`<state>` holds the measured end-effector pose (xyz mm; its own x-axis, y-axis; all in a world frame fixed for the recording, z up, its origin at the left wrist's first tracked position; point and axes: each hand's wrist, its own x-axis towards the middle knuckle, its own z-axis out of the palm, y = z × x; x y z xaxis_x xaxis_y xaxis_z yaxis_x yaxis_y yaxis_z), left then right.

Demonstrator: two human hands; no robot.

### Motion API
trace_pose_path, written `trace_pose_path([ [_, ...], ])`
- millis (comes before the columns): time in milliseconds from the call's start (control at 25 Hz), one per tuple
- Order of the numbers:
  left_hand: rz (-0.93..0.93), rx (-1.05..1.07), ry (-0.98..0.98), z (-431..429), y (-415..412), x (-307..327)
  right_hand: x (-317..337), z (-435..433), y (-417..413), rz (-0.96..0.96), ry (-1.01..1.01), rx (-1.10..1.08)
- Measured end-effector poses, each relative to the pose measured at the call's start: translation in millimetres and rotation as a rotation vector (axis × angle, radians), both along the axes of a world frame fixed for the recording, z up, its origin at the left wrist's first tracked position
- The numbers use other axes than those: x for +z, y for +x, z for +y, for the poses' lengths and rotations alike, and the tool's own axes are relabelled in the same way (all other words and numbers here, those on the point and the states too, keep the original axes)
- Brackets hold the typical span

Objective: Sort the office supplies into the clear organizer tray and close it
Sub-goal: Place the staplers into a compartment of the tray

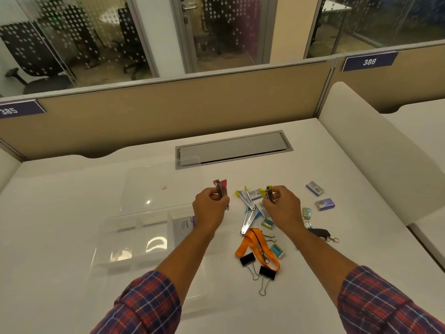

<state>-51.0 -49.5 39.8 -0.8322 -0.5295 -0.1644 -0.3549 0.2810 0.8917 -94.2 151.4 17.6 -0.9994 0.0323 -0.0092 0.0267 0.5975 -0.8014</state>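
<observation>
My left hand grips a pink-handled staple remover just right of the clear organizer tray. The tray lies open with its lid folded back, and one box sits in a right compartment. My right hand holds a yellow-handled staple remover above the pile. On the table lie a yellow staple remover, a blue one, an orange lanyard, two black binder clips, small staple boxes and a black lanyard clip.
A grey cable hatch is set into the white desk behind the supplies. A beige partition closes the back, and a white divider rises on the right. A small pink spot shows through the lid.
</observation>
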Motion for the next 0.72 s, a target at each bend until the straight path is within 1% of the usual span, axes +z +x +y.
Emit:
trace_pose_path([
  [120,0.032,0.023,0.041,-12,33,7,7,-22,18,-0.053,-0.135,0.003],
  [200,0.045,0.035,0.053,-24,55,12,9,-40,32,-0.063,-0.188,0.019],
  [360,0.083,0.078,0.077,-61,92,18,13,-83,59,-0.092,-0.195,0.021],
  [720,0.074,0.219,0.035,-177,174,22,16,-194,105,-0.135,-0.203,0.149],
])
